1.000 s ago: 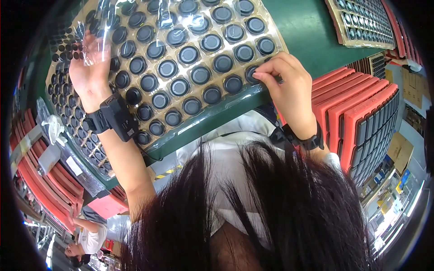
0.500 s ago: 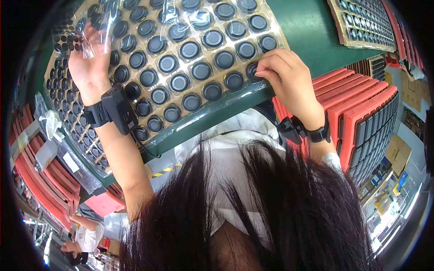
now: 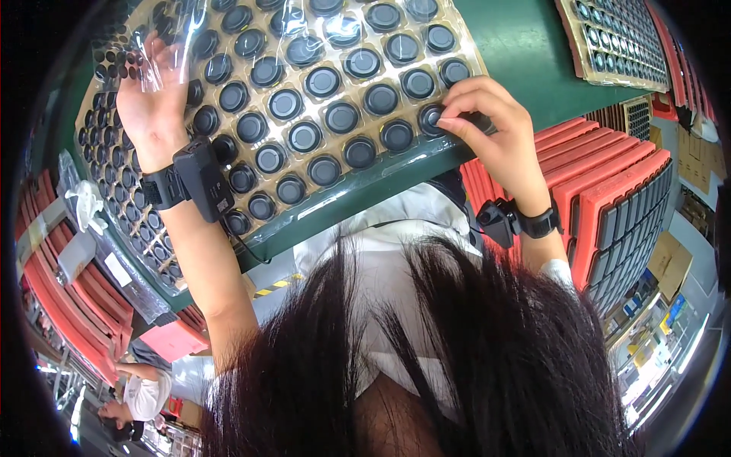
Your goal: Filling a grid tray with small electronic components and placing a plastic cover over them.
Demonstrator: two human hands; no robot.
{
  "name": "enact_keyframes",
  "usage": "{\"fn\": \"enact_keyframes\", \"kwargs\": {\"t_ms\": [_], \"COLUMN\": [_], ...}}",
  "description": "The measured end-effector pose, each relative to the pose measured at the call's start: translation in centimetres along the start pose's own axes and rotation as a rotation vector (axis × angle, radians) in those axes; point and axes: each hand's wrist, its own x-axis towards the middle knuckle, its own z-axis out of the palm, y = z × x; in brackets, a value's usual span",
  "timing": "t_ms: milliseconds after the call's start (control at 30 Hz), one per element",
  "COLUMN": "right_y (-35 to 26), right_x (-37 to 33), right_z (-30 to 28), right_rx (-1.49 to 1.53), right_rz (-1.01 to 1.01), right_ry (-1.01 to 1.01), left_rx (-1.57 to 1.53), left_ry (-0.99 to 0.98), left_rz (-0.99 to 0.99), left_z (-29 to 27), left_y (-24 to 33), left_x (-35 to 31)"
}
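A wide sheet of round black parts in clear pockets (image 3: pixel 324 80) lies on a green table, each part with a grey disc face. My left hand (image 3: pixel 152 114) is palm up at its left side, fingers loosely stretched and apart under a clear plastic film (image 3: pixel 285 27) that drapes over them. At the sheet's near right corner, my right hand (image 3: pixel 495 122) bends its thumb and forefinger together in a pinch at the edge of a round black part (image 3: pixel 432 119). That part sits in its pocket; whatever is between the fingertips is hidden. Each wrist wears a strapped black device.
More black parts (image 3: pixel 126 183) fill sheets to the left. Red foam trays (image 3: pixel 617 183) stand stacked at the right, others (image 3: pixel 68 289) at the left. Another filled sheet (image 3: pixel 620 46) lies at the far right of the green table (image 3: pixel 518 46). A co-worker (image 3: pixel 145 392) is at lower left.
My right hand has shifted slightly right and its forefinger has arched away from the thumb, showing more of the corner part. The left hand stays nearly in place under the film.
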Motion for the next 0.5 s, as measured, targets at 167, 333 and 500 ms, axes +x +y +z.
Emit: {"fn": "enact_keyframes", "kwargs": {"t_ms": [167,333,500], "right_y": [0.2,0.22,0.41], "right_x": [-0.1,-0.12,-0.28], "right_z": [0.21,0.28,0.37], "right_rx": [-0.008,-0.019,-0.044], "right_rz": [-0.02,-0.021,-0.051], "right_ry": [0.02,0.02,0.028], "left_rx": [-0.01,0.051,0.069], "left_ry": [-0.035,0.024,0.019], "left_rz": [0.005,0.057,0.065], "left_z": [0.07,0.61,0.69], "left_y": [-0.21,-0.57,-0.6], "left_x": [-0.21,-0.49,-0.37]}}
